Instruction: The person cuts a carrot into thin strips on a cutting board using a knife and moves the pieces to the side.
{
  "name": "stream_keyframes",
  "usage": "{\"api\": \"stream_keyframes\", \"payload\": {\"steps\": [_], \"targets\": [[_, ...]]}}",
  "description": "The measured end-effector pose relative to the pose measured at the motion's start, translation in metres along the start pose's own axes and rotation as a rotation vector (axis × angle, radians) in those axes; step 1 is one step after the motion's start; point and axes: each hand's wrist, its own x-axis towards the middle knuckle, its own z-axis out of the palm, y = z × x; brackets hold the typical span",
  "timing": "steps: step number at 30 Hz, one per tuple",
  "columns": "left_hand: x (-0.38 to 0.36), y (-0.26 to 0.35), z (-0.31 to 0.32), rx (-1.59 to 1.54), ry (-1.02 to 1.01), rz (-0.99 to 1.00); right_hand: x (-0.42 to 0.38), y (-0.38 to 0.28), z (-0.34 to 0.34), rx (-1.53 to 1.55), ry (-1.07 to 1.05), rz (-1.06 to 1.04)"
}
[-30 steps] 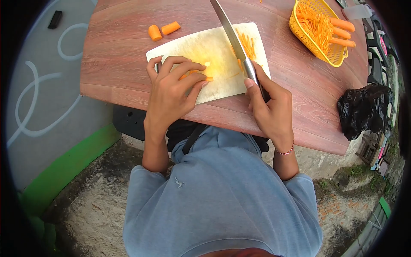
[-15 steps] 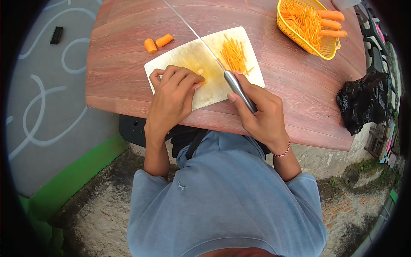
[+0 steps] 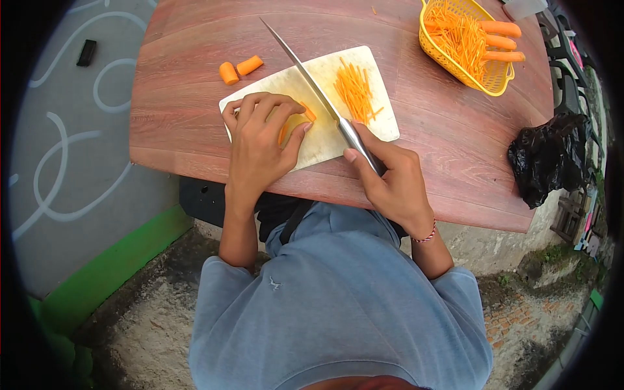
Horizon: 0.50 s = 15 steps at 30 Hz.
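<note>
My right hand [image 3: 398, 185] is wrapped round the metal handle of a kitchen knife [image 3: 316, 93], its blade slanting up and left across the white cutting board [image 3: 317, 155]. On the board's left half, my left hand [image 3: 261, 143] curls its fingers over carrot slices [image 3: 307, 112]; part of the orange shows between thumb and fingers, the rest is hidden beneath. Right of the blade lies a small heap of carrot strips [image 3: 355, 90]. Just beyond the board's upper left edge rest two short carrot chunks, one [image 3: 228, 73] beside the other [image 3: 249, 64].
At the table's far right stands a yellow basket [image 3: 448, 66] holding shredded carrot [image 3: 455, 39] and several whole carrots [image 3: 502, 43]. A black plastic bag [image 3: 549, 158] hangs at the right edge of the wooden table [image 3: 448, 149]. A translucent container [image 3: 523, 8] is partly visible at top right.
The knife blade has turned, now showing its broad side. My left fingers have lifted and spread a little, so more carrot shows under them.
</note>
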Motion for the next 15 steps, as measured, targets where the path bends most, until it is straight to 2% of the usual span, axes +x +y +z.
{"api": "stream_keyframes", "payload": {"steps": [8,15], "targets": [[-0.007,0.003,0.015,0.028,0.134,-0.007,0.005,-0.008,0.003,-0.024,-0.097,0.045],[-0.007,0.001,0.019,-0.022,0.170,-0.012,0.002,-0.008,0.011,-0.048,-0.050,0.021]]}}
